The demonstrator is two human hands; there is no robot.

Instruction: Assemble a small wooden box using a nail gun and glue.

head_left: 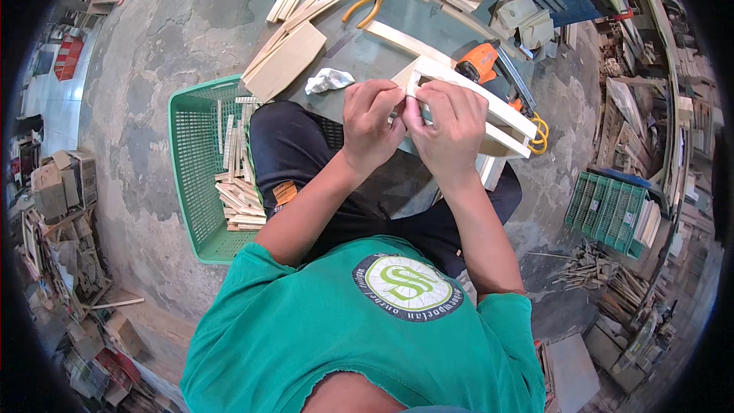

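Head view: left hand point(372, 121) and right hand point(449, 128) both pinch the pale wooden frame point(489, 111) (partly assembled, seemingly); many loose slats point(238, 203) wait in the green basket point(191, 176) left of them.

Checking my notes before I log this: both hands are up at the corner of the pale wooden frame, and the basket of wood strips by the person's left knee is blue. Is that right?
Not quite. The basket is green, not blue, as the head view shows. The rest holds: left hand and right hand meet at the corner of the pale wooden frame, and the basket holds wood strips by the person's left knee.
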